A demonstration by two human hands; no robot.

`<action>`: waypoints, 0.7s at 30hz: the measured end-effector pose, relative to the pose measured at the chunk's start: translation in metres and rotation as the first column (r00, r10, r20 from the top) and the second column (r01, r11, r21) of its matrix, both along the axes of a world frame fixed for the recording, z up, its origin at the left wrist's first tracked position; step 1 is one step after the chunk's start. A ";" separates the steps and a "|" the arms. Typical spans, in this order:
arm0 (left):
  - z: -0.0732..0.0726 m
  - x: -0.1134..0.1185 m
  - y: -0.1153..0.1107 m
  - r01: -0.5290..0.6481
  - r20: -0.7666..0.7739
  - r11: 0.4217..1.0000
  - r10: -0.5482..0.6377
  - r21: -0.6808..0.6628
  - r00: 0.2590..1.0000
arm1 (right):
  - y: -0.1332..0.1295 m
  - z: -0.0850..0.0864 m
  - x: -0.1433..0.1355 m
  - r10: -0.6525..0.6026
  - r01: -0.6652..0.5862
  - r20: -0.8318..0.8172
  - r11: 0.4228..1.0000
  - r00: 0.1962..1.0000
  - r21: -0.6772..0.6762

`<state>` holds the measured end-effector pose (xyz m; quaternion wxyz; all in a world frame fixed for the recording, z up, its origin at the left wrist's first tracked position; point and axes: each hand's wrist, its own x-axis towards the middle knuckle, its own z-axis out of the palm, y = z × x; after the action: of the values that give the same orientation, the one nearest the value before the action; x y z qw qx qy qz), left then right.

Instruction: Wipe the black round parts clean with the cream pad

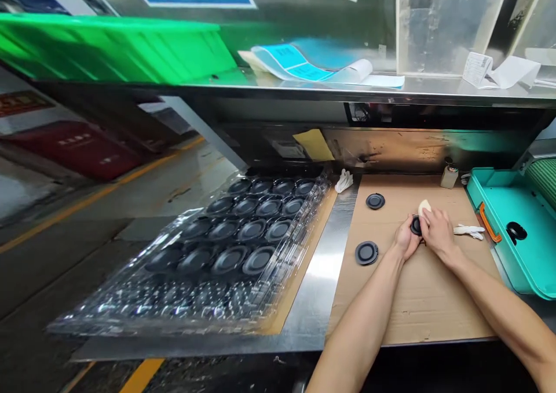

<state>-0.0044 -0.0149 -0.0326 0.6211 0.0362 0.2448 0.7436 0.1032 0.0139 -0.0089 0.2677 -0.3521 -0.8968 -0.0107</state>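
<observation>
Above the cardboard sheet, my left hand is closed around a small round black part. My right hand meets it from the right, its fingers pinching a cream-white pad at the part's upper edge. Two more round black parts lie on the cardboard to the left, one farther back and one nearer. Part of the held piece is hidden by my fingers.
A clear plastic tray holding several black discs lies left. A teal bin with a black piece stands right. White gloves, a small bottle and a crumpled white item lie around. A green crate sits on the shelf.
</observation>
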 end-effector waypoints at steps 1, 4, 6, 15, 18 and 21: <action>0.000 0.000 -0.001 0.004 0.000 1.000 -0.004 0.004 1.000 | -0.001 -0.001 -0.001 0.025 -0.025 0.014 1.000 1.000 -0.001; 0.001 0.000 -0.002 0.022 0.002 1.000 -0.022 0.006 1.000 | 0.002 -0.009 0.002 0.139 -0.140 0.027 0.990 0.990 0.032; 0.002 -0.001 -0.002 0.026 -0.018 1.000 -0.026 -0.010 1.000 | 0.014 -0.015 0.008 0.067 -0.067 -0.042 0.998 0.997 0.003; 0.002 0.000 -0.001 0.002 -0.051 0.998 -0.005 -0.066 0.999 | 0.042 -0.016 0.031 -0.070 -0.146 -0.531 0.924 0.844 -0.354; 0.002 0.000 -0.002 -0.037 -0.059 0.997 0.033 -0.065 0.998 | 0.028 -0.009 0.029 0.033 -0.316 -0.495 0.806 0.868 -0.501; 0.001 0.001 -0.004 -0.021 -0.082 0.999 0.017 -0.048 0.996 | 0.022 -0.003 0.029 0.138 -0.377 -0.407 0.709 0.903 -0.596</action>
<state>-0.0038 -0.0186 -0.0312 0.6043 0.0490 0.2885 0.7411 0.1327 0.0356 -0.0120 0.2712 -0.2896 -0.8235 0.4055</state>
